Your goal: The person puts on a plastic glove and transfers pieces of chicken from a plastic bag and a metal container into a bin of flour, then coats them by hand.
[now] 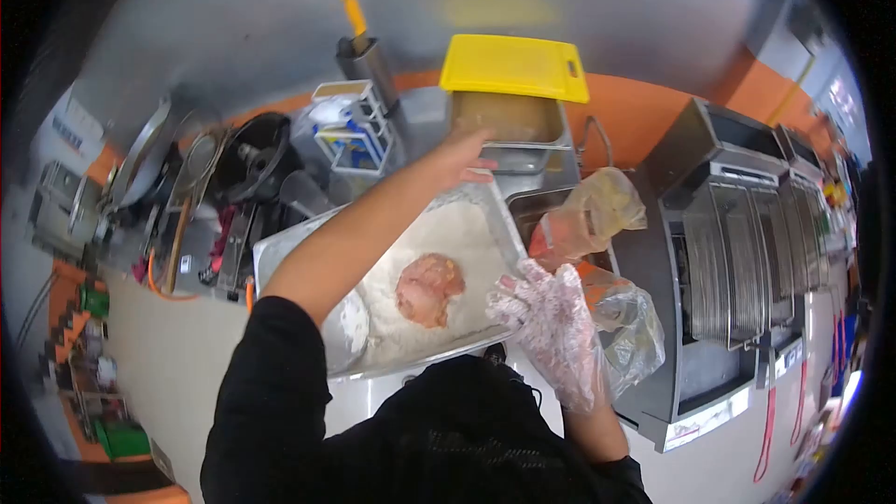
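A flat piece of raw meat, which looks like chicken (429,289), lies on white flour (471,247) in a large metal tray (505,222) before me. My bare left hand (464,159) reaches across to the tray's far edge, fingers apart, beside a deep steel pan (551,121). Over that pan rests a yellow cutting board (513,67). My right hand (553,322) wears a clear plastic glove caked with flour. It hovers over the tray's right edge with its fingers spread and nothing in them. A rounded metal bowl or scoop (353,322) sits at the tray's left side.
Clear plastic bags (597,210) with orange contents stand to the right, by another steel pan (532,205). Further right is a fryer with wire baskets (733,261). At the back stand a knife holder (366,65) and a white rack (355,135). Dark pots (252,154) crowd the left.
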### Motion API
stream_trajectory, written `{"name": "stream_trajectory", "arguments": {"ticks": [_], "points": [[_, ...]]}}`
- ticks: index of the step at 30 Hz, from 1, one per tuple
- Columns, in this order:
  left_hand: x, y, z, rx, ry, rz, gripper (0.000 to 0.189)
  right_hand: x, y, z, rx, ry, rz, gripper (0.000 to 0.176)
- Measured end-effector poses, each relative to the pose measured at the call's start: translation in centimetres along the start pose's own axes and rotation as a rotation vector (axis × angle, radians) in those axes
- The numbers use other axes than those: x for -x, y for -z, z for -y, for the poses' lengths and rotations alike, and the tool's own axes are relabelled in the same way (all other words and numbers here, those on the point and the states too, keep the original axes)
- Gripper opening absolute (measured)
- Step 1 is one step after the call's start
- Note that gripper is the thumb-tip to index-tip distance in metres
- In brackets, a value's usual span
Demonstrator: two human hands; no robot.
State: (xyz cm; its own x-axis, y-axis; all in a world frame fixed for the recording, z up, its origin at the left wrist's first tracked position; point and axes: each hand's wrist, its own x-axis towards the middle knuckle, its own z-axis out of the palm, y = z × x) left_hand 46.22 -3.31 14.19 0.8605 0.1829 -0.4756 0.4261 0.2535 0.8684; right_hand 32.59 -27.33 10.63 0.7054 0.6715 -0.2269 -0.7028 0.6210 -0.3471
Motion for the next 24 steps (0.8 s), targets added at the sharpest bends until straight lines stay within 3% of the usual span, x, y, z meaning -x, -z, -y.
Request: {"name": "stream_trajectory", "arguments": {"ticks": [2,5,7,9,11,13,15,16,18,21,22,24], "points": [[4.8,2.6,0.1,-0.154,-0.149,0.101,0.054,-0.7,0.1,-0.4,0.028,-0.053,0.036,0.059],[12.5,8.7,0.5,-0.204,-0.360,0.017,0.055,-2.2,-0.1,-0.9,0.104,-0.125,0.069,0.058],[17.4,13.8,1.1,-0.216,-0.456,-0.089,0.055,-3.8,-2.4,-1.3,0.388,-0.093,0.072,0.062],[22.5,18.6,3.0,-0.232,-0.568,-0.291,0.051,-6.2,-4.4,-2.3,0.515,-0.073,0.112,0.063],[27.3,22.5,5.7,-0.180,-0.656,-0.545,0.046,-10.1,-5.4,-3.7,0.858,-0.243,0.050,0.055],[31.9,25.8,9.2,-0.121,-0.554,-0.821,0.045,-13.8,-4.4,-6.2,1.036,-0.261,0.057,0.052],[35.5,28.9,14.2,-0.110,-0.452,-1.016,0.043,-17.1,-3.8,-9.1,1.718,-0.013,0.542,0.054],[37.1,29.3,16.3,-0.134,-0.398,-1.092,0.040,-18.8,-2.8,-10.7,1.723,-0.022,0.555,0.054],[38.4,30.3,21.7,-0.265,-0.370,-1.061,0.036,-21.5,-1.4,-13.9,2.221,0.301,0.950,0.052],[39.5,26.3,22.0,-0.635,-0.230,-1.057,0.025,-22.4,-4.3,-17.6,2.450,0.100,0.978,0.051],[39.2,26.1,22.3,-0.740,-0.284,-1.041,0.026,-23.6,-3.7,-18.8,2.449,0.090,1.002,0.051],[39.0,26.1,22.8,-0.849,-0.213,-1.066,0.026,-26.3,-1.1,-21.3,2.386,0.700,1.445,0.048]]}}
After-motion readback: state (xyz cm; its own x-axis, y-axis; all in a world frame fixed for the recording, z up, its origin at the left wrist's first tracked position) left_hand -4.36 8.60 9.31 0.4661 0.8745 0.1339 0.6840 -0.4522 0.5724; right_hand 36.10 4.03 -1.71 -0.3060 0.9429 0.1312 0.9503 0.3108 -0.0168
